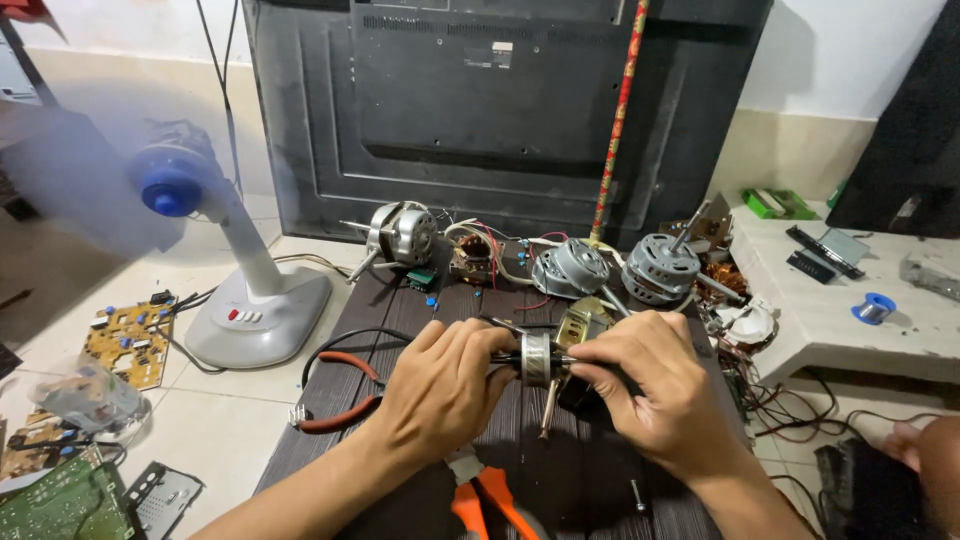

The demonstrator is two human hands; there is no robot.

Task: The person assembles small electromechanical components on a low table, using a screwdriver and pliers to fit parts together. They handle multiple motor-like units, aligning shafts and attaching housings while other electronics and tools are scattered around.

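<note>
Both hands hold a small metal rotor [537, 359] on a rod, just above the dark table [590, 470]. The left hand [440, 385] has its fingers clamped on one end. The right hand [655, 385] pinches the other end. Red pliers [340, 395] lie left of the rotor. Three fan motors [570, 268] sit behind it.

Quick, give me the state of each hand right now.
Left hand: closed around one end of the motor rotor.
Right hand: closed, fingers pinching the rotor's other end over the dark table.
</note>
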